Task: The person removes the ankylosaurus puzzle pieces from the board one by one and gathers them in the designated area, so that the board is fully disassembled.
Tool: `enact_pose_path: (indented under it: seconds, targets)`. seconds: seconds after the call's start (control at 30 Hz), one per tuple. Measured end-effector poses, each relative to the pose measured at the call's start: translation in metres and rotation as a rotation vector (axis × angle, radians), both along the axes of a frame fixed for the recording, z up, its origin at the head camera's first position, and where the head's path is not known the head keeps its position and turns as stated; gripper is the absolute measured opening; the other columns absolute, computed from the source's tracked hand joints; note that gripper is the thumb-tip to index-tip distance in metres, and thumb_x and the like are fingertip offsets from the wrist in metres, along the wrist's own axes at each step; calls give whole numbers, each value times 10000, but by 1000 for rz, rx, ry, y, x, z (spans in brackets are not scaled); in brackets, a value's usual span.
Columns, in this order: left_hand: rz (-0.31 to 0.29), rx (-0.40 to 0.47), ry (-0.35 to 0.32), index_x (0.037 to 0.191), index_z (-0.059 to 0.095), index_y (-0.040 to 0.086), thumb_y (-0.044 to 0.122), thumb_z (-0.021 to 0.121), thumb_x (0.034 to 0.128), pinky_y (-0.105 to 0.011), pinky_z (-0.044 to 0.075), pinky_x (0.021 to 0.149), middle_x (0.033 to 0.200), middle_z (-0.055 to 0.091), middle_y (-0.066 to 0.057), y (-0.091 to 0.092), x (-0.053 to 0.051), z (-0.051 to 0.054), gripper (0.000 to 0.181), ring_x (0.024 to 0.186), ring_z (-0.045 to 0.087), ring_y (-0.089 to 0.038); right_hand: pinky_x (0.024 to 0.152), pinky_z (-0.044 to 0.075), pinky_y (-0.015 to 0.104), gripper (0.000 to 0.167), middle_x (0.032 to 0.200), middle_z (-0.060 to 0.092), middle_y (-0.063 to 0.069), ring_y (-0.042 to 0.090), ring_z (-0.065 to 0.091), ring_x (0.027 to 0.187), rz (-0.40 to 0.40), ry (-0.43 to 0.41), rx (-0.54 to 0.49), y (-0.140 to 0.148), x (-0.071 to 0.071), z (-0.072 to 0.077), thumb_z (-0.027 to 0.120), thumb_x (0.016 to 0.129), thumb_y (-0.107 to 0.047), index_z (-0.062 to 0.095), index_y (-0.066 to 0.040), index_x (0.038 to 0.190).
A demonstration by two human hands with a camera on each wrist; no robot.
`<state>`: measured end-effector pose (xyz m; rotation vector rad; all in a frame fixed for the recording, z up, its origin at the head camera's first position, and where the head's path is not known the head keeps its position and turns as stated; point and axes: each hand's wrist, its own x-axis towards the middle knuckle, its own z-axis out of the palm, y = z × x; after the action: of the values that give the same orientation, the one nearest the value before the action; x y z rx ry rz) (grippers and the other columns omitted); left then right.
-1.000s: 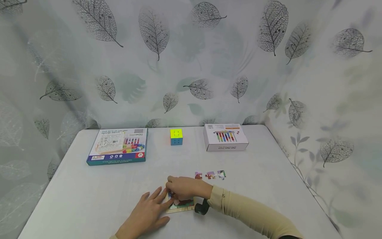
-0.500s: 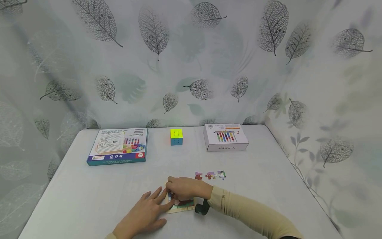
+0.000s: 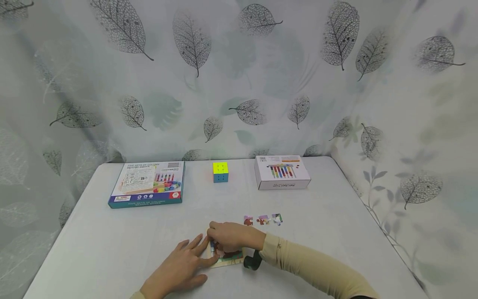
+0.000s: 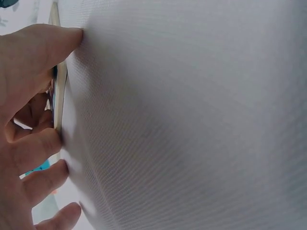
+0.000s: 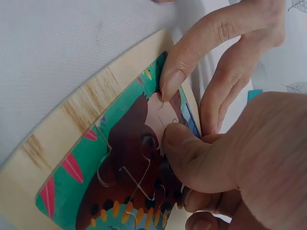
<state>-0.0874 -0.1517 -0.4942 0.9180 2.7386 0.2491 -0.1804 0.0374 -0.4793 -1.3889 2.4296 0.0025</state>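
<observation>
A wood-framed jigsaw puzzle (image 3: 232,261) lies on the table in front of me. The right wrist view shows its green field and a brown, dark-spotted figure (image 5: 127,139), with gaps along several joints. My left hand (image 3: 181,265) spreads its fingers at the puzzle's left edge, and one fingertip presses a pale pink puzzle piece (image 5: 156,115). My right hand (image 3: 233,235) bends over the upper part, pinching at a piece there with its thumb on the surface and its fingers curled. That hand covers much of the picture in the head view. The left wrist view catches the frame side-on.
Three loose puzzle pieces (image 3: 263,219) lie beyond my right hand. Farther back stand a bead-toy box (image 3: 147,185), a yellow-topped cube puzzle (image 3: 220,172) and a white box (image 3: 282,172). A dark device (image 3: 252,261) sits under my right wrist. A leaf-print curtain (image 3: 239,83) hangs behind the table.
My left hand's thumb has drawn back slightly to the left, and one of its fingers has shifted a little on the puzzle. The right hand stays almost still.
</observation>
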Motion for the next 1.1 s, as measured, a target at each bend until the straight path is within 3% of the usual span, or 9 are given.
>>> enact_pose_path:
  seconds: [0.27, 0.6, 1.1]
  targets:
    - [-2, 6, 4, 1356, 588, 472, 443, 728, 864, -642, 467, 1047, 1563, 472, -131, -1, 0, -1, 513, 1442, 440, -420, 729, 478, 127, 298, 1035, 545, -77, -2, 483, 756, -10, -10, 7, 0, 0, 1, 721, 917, -182, 606, -186, 1191]
    - [-46, 24, 23, 1313, 624, 474, 401, 716, 875, -620, 487, 1028, 1591, 407, -196, -4, 3, 0, 453, 1424, 455, -442, 737, 482, 132, 313, 1046, 542, -78, 0, 489, 758, -27, -36, 11, 0, 1, 2, 730, 913, -192, 587, -188, 1191]
    - [-43, 47, -55, 1303, 628, 478, 385, 723, 882, -638, 448, 1066, 1602, 381, -197, -5, 0, 1, 441, 1455, 398, -467, 688, 436, 145, 342, 991, 525, -85, 9, 468, 754, -23, -33, 3, -2, 1, 4, 757, 889, -197, 584, -183, 1183]
